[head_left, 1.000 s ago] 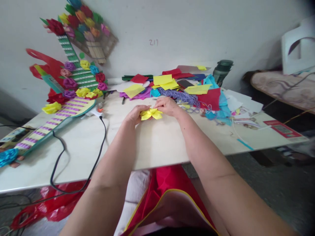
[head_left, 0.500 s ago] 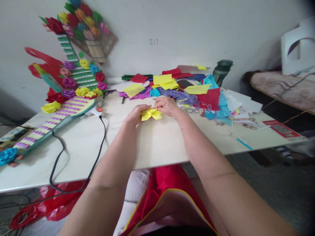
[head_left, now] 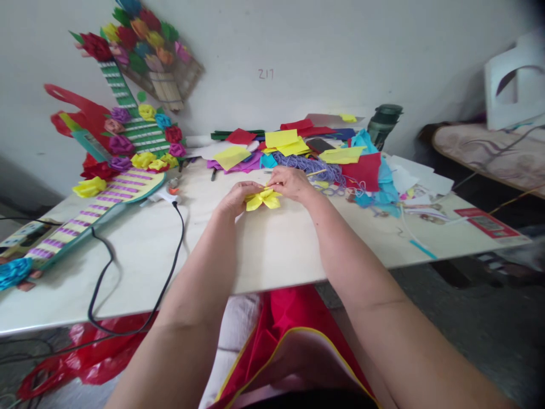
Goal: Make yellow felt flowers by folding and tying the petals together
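A yellow paper flower [head_left: 264, 199] with pointed petals is held just above the white table. My left hand [head_left: 240, 197] grips its left side, thumb and fingers closed on the petals. At the flower's upper edge, my right hand [head_left: 289, 183] pinches with its fingertips; exactly which part they grip is too small to make out. A thin pale stick [head_left: 317, 172] juts out to the right from behind my right hand, seemingly tucked in it. Beyond the hands lie sheets of yellow paper [head_left: 231, 157] and a tangle of purple yarn [head_left: 306, 163].
To the left, a guitar-shaped craft [head_left: 147, 136] with paper roses leans on the wall. A black cable [head_left: 181, 250] loops from a white glue gun [head_left: 164, 196]. Red paper [head_left: 361, 172], blue crepe paper [head_left: 385, 187] and a dark bottle [head_left: 384, 125] are at the back right.
Both hands stay at the flower, which has shifted very slightly right and its petals sit at a slightly different angle. Nothing was let go.
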A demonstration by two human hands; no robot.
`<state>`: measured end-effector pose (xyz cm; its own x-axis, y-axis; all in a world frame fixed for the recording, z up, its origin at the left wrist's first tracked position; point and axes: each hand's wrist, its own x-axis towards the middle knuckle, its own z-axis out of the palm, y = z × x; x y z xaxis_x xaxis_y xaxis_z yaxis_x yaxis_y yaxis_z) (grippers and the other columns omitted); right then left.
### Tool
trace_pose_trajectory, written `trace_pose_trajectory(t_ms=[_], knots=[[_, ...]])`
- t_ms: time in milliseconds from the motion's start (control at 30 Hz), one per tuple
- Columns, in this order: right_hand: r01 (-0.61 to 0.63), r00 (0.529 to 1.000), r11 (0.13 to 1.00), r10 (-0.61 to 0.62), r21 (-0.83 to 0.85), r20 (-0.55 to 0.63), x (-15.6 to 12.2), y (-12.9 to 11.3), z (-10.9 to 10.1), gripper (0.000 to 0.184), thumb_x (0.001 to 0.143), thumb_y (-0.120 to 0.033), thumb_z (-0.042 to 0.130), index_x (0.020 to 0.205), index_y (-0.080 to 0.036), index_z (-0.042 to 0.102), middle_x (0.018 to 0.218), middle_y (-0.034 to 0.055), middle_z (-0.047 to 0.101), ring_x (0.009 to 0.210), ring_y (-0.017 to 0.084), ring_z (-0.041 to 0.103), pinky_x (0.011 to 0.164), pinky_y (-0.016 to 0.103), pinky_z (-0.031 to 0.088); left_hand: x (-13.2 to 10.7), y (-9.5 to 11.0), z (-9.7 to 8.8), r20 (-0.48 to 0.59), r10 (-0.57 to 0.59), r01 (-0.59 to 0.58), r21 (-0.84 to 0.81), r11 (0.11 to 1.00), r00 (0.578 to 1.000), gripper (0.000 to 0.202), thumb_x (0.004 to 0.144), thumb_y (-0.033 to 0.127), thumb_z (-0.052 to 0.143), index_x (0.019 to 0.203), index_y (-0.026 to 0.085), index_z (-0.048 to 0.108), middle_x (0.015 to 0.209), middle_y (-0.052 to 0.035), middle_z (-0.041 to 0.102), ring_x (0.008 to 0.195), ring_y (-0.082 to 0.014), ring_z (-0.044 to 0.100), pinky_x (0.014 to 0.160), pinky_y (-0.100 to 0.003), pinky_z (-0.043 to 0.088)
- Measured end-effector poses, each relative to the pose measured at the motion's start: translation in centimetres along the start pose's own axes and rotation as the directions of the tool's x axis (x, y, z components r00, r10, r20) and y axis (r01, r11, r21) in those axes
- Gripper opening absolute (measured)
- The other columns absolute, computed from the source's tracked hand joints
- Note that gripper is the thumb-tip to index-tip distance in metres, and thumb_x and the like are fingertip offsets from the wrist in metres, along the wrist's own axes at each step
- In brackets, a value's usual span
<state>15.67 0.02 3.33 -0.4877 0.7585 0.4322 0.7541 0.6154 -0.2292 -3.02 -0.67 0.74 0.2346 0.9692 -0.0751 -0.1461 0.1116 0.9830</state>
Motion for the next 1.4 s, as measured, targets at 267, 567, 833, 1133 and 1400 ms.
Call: trace_pose_trajectory(t_ms=[267,567,833,1133,1400], knots=[[-0.002,0.998,0.998,0.006,0.067,-0.061,-0.2,0.9,-0.1,0.016,0.08,-0.024,0.068,0.089,-0.025,0.08,0.098,0.0018,0.072,0.085,0.015,0.061,0.068,0.026,0.037,0.5,-0.3,-0.3,-0.007,0.048,-0.048,0.012,0.999,0.999,0.025,0.049,0.026,0.079,0.067,0.014,0.066,0.065,-0.0055,0.069,0.058,-0.0198,0.064,0.057,-0.032,0.053],[-0.132,0.991,0.991,0.131,-0.036,-0.028,-0.7,2.4,-1.1,0.016,0.076,-0.03,0.071,0.088,-0.025,0.081,0.095,0.0018,0.074,0.08,0.016,0.061,0.065,0.028,0.036,0.7,-0.5,-0.7,-0.065,0.098,-0.096,0.038,0.995,0.993,0.025,0.049,0.026,0.08,0.066,0.015,0.065,0.062,-0.004,0.066,0.053,-0.0165,0.061,0.052,-0.028,0.048],[-0.42,0.907,0.908,0.42,0.002,-0.042,-0.7,3.1,-1.4,0.022,0.078,-0.036,0.064,0.079,-0.021,0.08,0.07,0.0016,0.07,0.069,0.016,0.059,0.063,0.027,0.038,0.5,-0.1,-0.4,-0.156,0.181,-0.174,0.061,0.983,0.971,0.024,0.047,0.027,0.078,0.064,0.016,0.064,0.059,-0.0008,0.063,0.053,-0.0136,0.057,0.05,-0.024,0.041],[-0.403,0.902,0.854,0.432,0.33,-0.015,-0.3,2.9,-0.2,0.023,0.077,-0.032,0.064,0.072,-0.013,0.076,0.061,0.0009,0.068,0.058,0.012,0.055,0.058,0.024,0.038,0.8,-0.5,0.4,-0.194,0.295,-0.281,0.096,0.955,0.936,0.031,0.049,0.031,0.078,0.073,0.017,0.064,0.064,0.0022,0.062,0.06,-0.0118,0.056,0.059,-0.024,0.043],[-0.366,0.908,0.829,0.418,0.423,-0.034,-0.1,2.2,0.0,0.017,0.079,-0.024,0.064,0.074,-0.014,0.077,0.075,0.0041,0.075,0.07,0.013,0.063,0.069,0.024,0.045,0.6,-0.5,1.0,-0.203,0.32,-0.317,0.05,0.947,0.925,0.038,0.047,0.028,0.076,0.082,0.02,0.063,0.07,0.0028,0.062,0.065,-0.0126,0.059,0.062,-0.024,0.044]])
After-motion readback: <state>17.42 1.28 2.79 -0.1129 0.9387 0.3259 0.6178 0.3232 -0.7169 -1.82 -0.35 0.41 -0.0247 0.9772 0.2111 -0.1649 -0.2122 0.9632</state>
